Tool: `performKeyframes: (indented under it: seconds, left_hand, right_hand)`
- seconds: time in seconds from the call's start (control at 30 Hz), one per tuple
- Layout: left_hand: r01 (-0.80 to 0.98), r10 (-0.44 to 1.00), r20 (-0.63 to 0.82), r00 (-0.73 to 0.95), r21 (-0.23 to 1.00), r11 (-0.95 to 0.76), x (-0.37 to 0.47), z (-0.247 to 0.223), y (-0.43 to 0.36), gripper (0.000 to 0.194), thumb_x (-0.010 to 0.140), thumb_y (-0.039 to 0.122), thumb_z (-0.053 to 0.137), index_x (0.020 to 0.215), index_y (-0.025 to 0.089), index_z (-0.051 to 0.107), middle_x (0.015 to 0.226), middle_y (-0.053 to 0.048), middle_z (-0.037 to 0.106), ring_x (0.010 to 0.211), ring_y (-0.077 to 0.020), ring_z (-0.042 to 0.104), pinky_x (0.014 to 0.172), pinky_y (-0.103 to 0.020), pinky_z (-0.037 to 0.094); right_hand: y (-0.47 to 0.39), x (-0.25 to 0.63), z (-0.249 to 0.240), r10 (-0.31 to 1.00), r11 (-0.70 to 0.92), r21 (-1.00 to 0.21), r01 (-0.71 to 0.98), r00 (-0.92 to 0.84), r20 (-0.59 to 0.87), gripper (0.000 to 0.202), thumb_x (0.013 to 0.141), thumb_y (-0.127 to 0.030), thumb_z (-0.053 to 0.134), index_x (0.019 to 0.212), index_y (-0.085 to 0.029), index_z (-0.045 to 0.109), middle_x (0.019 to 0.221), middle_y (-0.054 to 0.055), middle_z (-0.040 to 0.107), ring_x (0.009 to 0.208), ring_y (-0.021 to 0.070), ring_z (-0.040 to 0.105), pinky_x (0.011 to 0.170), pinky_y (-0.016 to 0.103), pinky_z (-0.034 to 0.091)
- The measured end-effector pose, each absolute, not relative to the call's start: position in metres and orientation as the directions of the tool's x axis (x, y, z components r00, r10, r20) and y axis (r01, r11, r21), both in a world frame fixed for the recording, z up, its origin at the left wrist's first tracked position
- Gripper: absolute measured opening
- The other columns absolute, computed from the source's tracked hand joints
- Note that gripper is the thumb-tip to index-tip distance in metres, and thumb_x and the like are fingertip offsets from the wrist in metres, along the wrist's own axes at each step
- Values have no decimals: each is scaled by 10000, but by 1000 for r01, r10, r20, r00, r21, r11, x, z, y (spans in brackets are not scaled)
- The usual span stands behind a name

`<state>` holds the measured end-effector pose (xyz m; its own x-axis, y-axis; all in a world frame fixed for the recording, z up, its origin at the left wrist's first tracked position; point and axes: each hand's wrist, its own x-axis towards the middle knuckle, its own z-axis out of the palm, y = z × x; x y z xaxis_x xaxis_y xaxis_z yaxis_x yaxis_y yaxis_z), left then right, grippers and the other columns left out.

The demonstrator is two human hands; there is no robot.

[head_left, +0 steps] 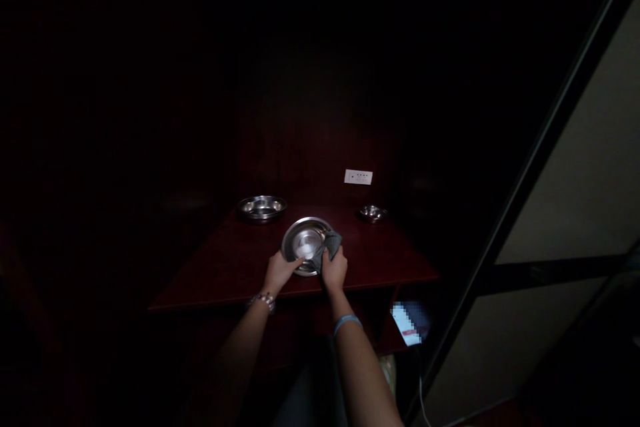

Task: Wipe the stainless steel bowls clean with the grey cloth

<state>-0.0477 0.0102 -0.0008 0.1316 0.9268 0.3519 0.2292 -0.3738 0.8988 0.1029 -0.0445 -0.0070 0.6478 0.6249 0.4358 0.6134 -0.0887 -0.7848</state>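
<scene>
A shiny steel bowl (306,240) is tilted towards me above the front part of the dark red table. My left hand (281,271) grips its lower left rim, with the thumb over the inside edge. In my right hand (334,269) is a grey-green cloth (330,244), pressed on the right side of the bowl's rim and inner wall. Fingers behind the bowl and under the cloth are hidden.
A wide steel bowl (262,209) stands at the back left of the table (215,273), and a small steel bowl (373,214) at the back right. A white socket plate (359,177) is on the wall. Below the tabletop at right lies a lit, blurred-out object (407,323) near a white cable (421,390).
</scene>
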Motion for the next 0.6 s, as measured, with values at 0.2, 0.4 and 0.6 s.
performKeyframes:
  seconds: [0.2, 0.4, 0.6]
  left_hand:
    - [245, 934, 326, 147, 903, -353, -47, 2, 7, 444, 678, 252, 792, 1090, 106, 715, 1102, -147, 768, 1026, -273, 734, 912, -340, 566]
    - [253, 937, 323, 136, 903, -348, -46, 5, 5, 455, 649, 210, 790, 1088, 115, 712, 1111, -127, 769, 1027, -257, 733, 910, -324, 567]
    - [234, 928, 343, 143, 900, -369, -47, 1, 10, 459, 629, 217, 789, 1072, 124, 712, 1107, -126, 770, 1026, -272, 732, 923, -350, 566]
  right_hand:
    - [-46, 101, -5, 627, -99, -797, 596, 659, 415, 321, 957, -303, 497, 1143, -85, 642, 970, 188, 765, 867, 273, 745, 737, 292, 521]
    - [-50, 99, 1, 618, -106, -804, 585, 673, 407, 317, 955, -313, 510, 1152, -99, 636, 988, 177, 762, 866, 269, 742, 738, 295, 530]
    - [-52, 99, 2, 619, -87, -801, 592, 663, 422, 305, 958, -303, 502, 1152, -107, 631, 970, 161, 763, 858, 256, 739, 725, 282, 529]
